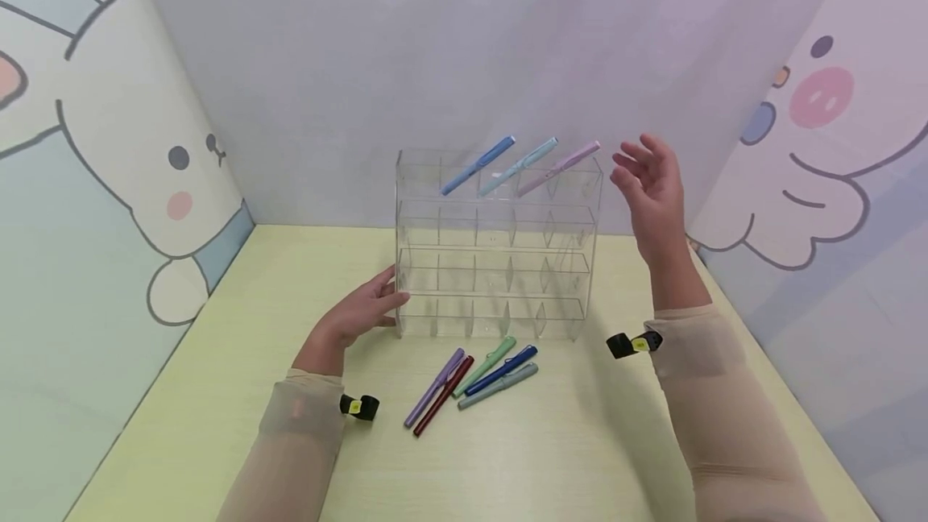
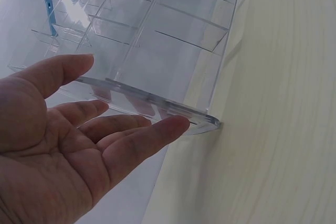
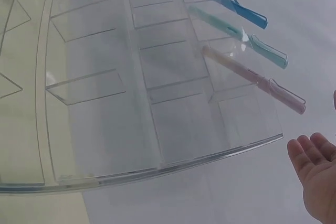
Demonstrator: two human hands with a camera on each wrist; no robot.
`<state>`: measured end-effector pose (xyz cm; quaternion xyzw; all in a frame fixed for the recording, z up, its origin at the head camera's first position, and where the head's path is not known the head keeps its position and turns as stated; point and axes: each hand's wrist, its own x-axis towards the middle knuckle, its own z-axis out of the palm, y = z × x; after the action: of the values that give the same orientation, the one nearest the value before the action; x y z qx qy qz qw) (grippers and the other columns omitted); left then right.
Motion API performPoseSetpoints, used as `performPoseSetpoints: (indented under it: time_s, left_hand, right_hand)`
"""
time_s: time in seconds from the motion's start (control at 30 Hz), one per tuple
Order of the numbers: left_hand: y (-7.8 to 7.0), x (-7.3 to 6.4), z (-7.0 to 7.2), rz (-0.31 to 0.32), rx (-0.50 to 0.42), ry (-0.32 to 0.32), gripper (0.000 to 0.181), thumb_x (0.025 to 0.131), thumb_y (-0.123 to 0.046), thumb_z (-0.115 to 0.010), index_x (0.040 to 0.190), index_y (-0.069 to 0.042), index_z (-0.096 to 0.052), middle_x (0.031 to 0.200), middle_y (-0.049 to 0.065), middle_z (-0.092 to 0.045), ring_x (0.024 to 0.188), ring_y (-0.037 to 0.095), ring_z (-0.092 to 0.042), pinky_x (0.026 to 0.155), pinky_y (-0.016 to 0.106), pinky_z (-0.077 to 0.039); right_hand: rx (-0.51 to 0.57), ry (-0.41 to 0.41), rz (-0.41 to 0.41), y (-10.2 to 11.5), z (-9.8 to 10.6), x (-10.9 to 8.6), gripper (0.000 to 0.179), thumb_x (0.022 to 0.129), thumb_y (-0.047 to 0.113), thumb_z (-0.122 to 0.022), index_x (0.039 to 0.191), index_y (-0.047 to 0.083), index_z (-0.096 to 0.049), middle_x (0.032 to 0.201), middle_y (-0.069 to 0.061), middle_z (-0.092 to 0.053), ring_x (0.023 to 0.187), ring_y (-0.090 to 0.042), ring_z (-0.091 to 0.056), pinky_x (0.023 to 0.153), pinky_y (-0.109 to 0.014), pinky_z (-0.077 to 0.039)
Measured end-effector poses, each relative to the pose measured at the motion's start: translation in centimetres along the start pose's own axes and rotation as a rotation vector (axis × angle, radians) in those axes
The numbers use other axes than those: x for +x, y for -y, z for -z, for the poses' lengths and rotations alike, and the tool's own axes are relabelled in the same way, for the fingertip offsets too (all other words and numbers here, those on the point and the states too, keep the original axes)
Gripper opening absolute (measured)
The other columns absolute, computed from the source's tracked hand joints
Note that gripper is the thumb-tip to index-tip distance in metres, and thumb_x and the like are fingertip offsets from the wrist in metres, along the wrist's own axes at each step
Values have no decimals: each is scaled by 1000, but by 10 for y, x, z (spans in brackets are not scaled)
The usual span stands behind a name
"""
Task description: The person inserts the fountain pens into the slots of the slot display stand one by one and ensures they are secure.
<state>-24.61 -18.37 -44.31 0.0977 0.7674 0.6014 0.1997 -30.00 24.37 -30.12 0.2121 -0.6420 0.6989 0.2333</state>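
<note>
A clear acrylic rack (image 1: pixel 495 260) with tiers of small compartments stands upright on the table. In its top tier lean a blue pen (image 1: pixel 478 165), a light blue pen (image 1: pixel 519 167) and a pink pen (image 1: pixel 560 168), side by side. My left hand (image 1: pixel 362 308) rests against the rack's left side panel, its fingers fairly straight, fingertips on the outer face in the left wrist view. To the right of the rack's top corner my right hand (image 1: pixel 654 196) is raised, holding nothing, fingers loosely bent and apart from the pink pen.
On the table before the rack lie a purple pen (image 1: pixel 434 387), a dark red pen (image 1: pixel 444 396), a green pen (image 1: pixel 484 366), a dark blue pen (image 1: pixel 502 370) and a grey-blue pen (image 1: pixel 498 387). Cartoon-printed walls (image 1: pixel 167 176) enclose the table (image 1: pixel 551 457).
</note>
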Motion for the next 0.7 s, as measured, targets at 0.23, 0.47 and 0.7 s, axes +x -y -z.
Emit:
performPoseSetpoints:
  time_s: [0.23,0.47,0.7]
  left_hand:
    - [2,1,1,-7,3,1,73,103,-28,-51,159,-28,-4,160,16,-28,142,33,-36,103,51,-47]
    - [2,1,1,-1,18,4,76,103,-30,-52,160,-24,-2,160,18,-26,143,35,-35,104,52,-46]
    - [1,2,0,2,5,-1,74,103,-27,-51,160,-26,-4,160,17,-27,143,34,-35,104,52,-46]
  right_hand:
    - [-11,-17,40,-5,2,-18,56,92,1,-65,142,11,-42,137,-13,-53,133,-29,-47,103,-22,-45]
    - [10,-34,42,-7,5,-37,55,93,-1,-63,143,9,-42,140,-18,-50,133,-30,-47,103,-23,-45]
    - [12,-46,40,-12,8,-60,56,93,-3,-62,143,7,-41,141,-23,-47,133,-30,-47,101,-22,-46]
